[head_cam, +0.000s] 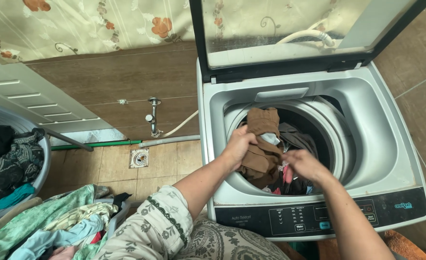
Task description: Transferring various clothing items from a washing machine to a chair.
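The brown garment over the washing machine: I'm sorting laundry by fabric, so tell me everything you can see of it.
The brown garment is a plain, soft-looking cloth, bunched and folded, hanging partly into the drum of the open top-loading washing machine. Its upper end drapes toward the drum's back rim. The left hand grips its left side; the right hand is at its lower right edge. A small pale patch shows near its middle. It lies over dark and pink clothes. What kind of garment it is cannot be told.

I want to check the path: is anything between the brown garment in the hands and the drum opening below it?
Nothing visible blocks it. The left hand and right hand hold the brown garment directly over the open drum, lid raised; only other clothes lie inside.
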